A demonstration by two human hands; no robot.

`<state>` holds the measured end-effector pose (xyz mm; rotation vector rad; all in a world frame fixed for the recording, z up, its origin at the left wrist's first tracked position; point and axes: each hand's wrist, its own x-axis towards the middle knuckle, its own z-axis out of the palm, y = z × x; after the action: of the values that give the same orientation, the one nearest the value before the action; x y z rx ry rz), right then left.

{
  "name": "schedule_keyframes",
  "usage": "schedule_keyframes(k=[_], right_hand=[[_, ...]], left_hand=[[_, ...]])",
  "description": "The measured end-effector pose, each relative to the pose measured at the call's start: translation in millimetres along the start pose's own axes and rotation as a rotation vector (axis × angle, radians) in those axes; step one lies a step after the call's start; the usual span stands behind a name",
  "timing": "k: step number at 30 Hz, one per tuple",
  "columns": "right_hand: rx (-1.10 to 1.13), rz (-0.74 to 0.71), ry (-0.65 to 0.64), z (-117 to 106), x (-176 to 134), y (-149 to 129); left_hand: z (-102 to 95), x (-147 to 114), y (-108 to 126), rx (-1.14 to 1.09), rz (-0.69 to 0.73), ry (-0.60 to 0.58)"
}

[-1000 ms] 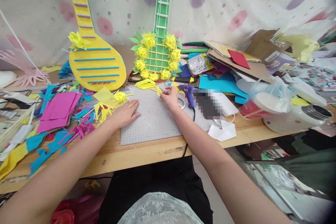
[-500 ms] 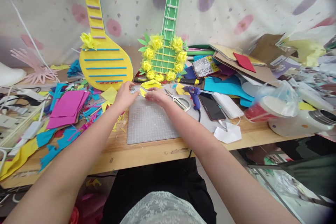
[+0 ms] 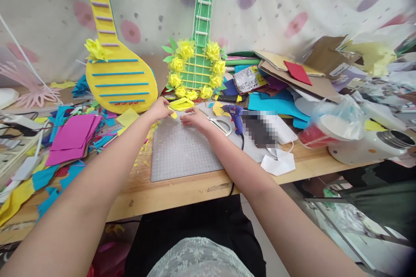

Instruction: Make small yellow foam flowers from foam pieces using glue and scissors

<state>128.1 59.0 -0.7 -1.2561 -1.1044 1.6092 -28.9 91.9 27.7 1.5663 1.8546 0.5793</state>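
The left hand [image 3: 158, 109] appears to pinch a small yellow piece [image 3: 173, 115] in its fingers above the far left part of the grey cutting mat [image 3: 185, 153], near the yellow strips [image 3: 181, 104]. The right hand [image 3: 196, 119] is just to the right, its fingers loosely bent and seemingly empty. The step looks like handling this piece between both hands; the next move probably calls for a steady left pinch while the right fingers meet its free edge.

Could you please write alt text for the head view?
The left hand holds a yellow piece at the far end of a gray mat, the right hand close by. Behind stand a yellow guitar-shaped craft and a green one; scissors and a purple glue gun are to the right.
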Motion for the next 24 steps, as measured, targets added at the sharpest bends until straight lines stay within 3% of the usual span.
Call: schedule_keyframes(k=[3, 8, 24], right_hand=[[-0.167, -0.111, 0.063, -15, -2, 6], [-0.362, -0.225, 0.147, -33, -9, 24], [-0.485, -0.278, 0.129, -33, -15, 31]], left_hand=[[1.5, 11, 1, 0.181, 0.007, 0.093], [10.1, 24, 1, 0.296, 0.003, 0.109], [12.0, 25, -10, 0.57, 0.224, 0.192]])
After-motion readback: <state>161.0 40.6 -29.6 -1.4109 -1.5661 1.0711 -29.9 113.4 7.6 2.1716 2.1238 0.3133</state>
